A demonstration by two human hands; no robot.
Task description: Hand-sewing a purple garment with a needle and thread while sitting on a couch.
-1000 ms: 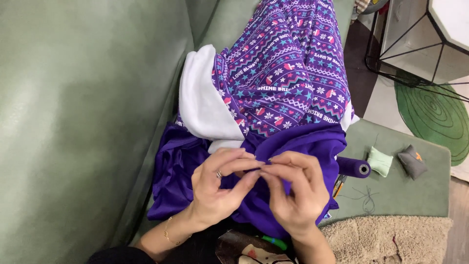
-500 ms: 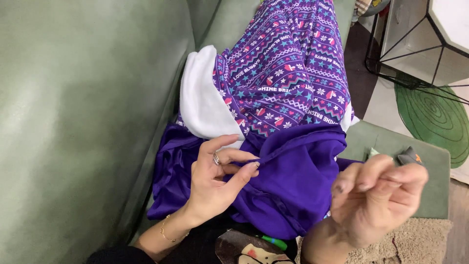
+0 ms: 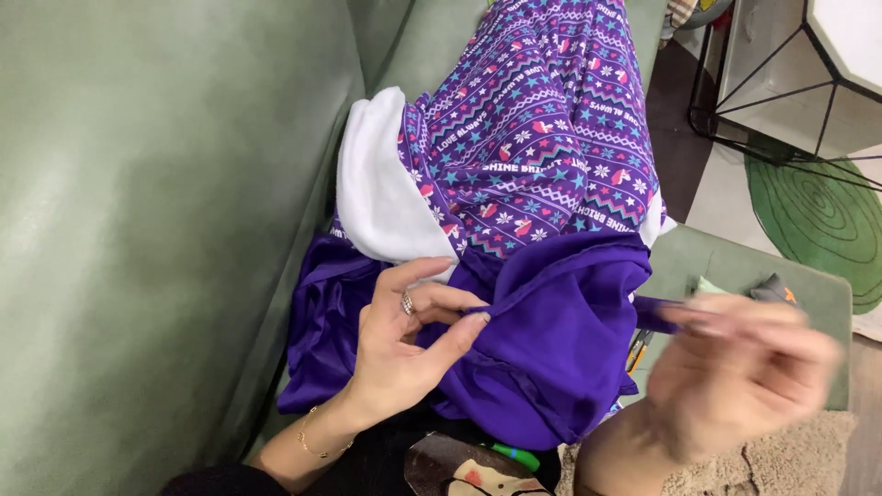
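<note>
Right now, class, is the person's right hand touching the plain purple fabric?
No: the right hand, blurred, is raised clear of the plain purple fabric, which only the left hand pinches.

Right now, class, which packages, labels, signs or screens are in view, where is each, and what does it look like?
No packages, labels, signs or screens.
Only lettering: patterned blanket, draped over the green sofa above the plain purple cloth; purple, white bands of print, stars, hearts.
</note>
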